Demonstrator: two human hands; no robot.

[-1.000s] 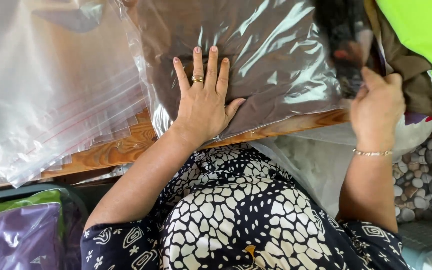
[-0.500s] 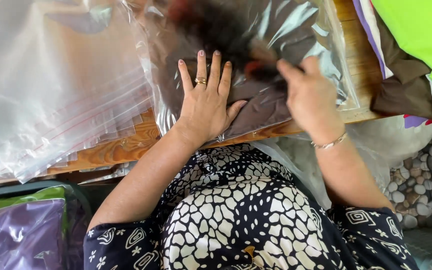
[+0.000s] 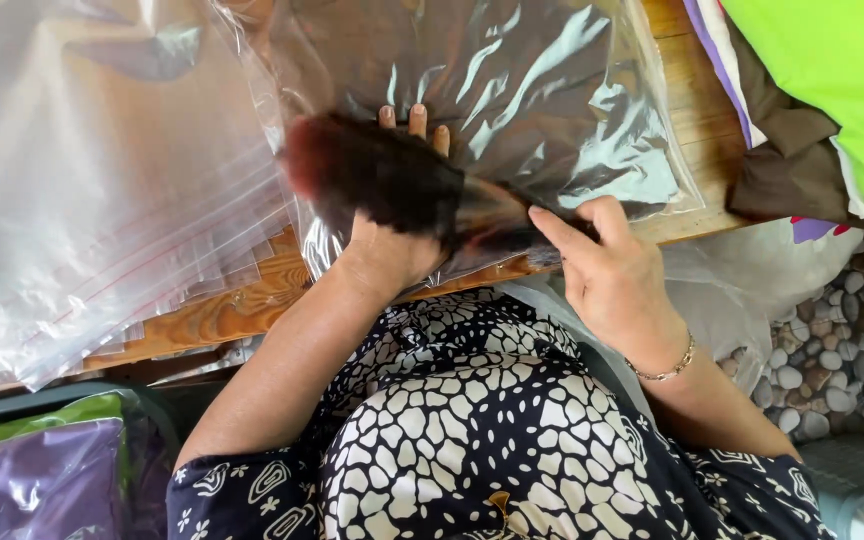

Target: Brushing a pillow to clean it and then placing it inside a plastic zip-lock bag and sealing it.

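I see my right hand (image 3: pixel 617 285) with its grip clamped on a dark, reddish-brown bristly brush (image 3: pixel 392 185), blurred, over the clear glossy plastic bag (image 3: pixel 552 110) on the wooden counter (image 3: pixel 232 305); my left hand (image 3: pixel 397 235) lies flat, fingers spread.

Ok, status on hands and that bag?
Left hand flat on clear bag. Right hand holds dark brush, sweeping over left. Brush hides left's knuckles.

Bright, even daylight across the frame — white glare streaks on the clear plastic bag (image 3: pixel 512 110) at top centre. The dark brush (image 3: pixel 392 185) smears with motion blur, reddish at its left end. Soft shadows only — the upper-left plastic sheets (image 3: pixel 102 180) look hazy.
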